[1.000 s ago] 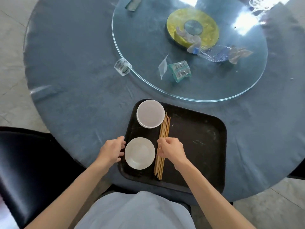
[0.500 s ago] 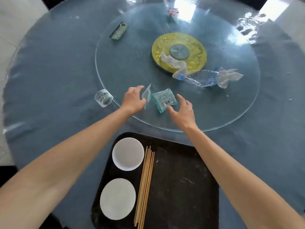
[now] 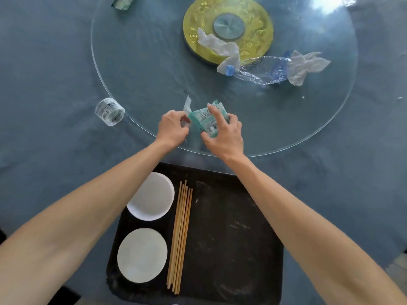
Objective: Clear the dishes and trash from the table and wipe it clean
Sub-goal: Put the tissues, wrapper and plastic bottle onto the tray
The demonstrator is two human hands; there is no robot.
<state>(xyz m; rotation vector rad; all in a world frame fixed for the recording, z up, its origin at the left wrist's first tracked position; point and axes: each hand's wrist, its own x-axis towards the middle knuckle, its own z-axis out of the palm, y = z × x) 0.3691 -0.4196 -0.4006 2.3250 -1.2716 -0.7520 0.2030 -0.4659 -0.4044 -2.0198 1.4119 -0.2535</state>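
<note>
My right hand (image 3: 224, 135) grips a teal snack wrapper (image 3: 207, 121) at the near edge of the glass turntable (image 3: 132, 62). Just left of it, my left hand (image 3: 171, 128) is closed on a clear torn wrapper strip (image 3: 187, 105). The two hands nearly touch. Below them a black tray (image 3: 231, 238) holds a white bowl (image 3: 150, 195), a white plate (image 3: 142, 255) and several wooden chopsticks (image 3: 179, 236). A crushed plastic bottle (image 3: 262, 70) and two crumpled tissues (image 3: 218, 48) (image 3: 306, 64) lie farther back on the glass.
A small clear cup (image 3: 109, 111) lies on its side on the blue tablecloth (image 3: 44, 62) left of the turntable. A green wrapper (image 3: 122, 2) sits at the far left of the glass. A yellow disc (image 3: 229, 27) marks the turntable's centre.
Both hands went from the tray up to the turntable's near edge. They were open beside the wrappers half a second ago and have now closed on them.
</note>
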